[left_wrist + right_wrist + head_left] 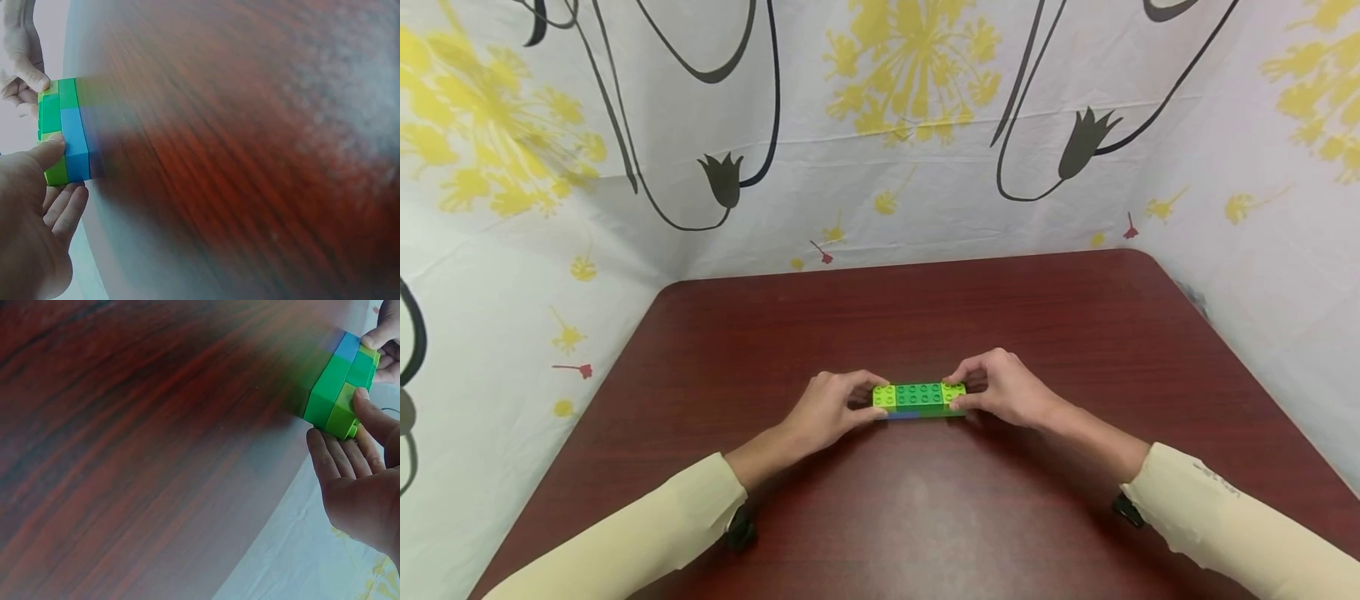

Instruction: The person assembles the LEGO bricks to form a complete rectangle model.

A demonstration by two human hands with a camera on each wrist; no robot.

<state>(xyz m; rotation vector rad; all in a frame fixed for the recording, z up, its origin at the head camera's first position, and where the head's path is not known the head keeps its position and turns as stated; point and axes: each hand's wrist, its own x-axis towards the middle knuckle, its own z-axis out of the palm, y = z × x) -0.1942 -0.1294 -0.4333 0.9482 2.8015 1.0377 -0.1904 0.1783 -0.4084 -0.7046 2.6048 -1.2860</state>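
Note:
A short stack of toy bricks (919,399) lies on the dark red table (925,500): light green and green bricks on top, blue and green ones beneath. My left hand (835,408) pinches its left end, thumb on the near side. My right hand (1000,387) pinches its right end, on the light green brick. The left wrist view shows the brick stack (65,131) with its blue brick (76,142) and my left thumb (44,153) on it. In the right wrist view the brick stack (340,387) is held by my right thumb (375,415).
White cloth with yellow flowers and black tulips (880,133) walls in the table at the back and on both sides. The table's far edge (910,262) runs close to the cloth. Cream sleeves (647,533) cover both forearms.

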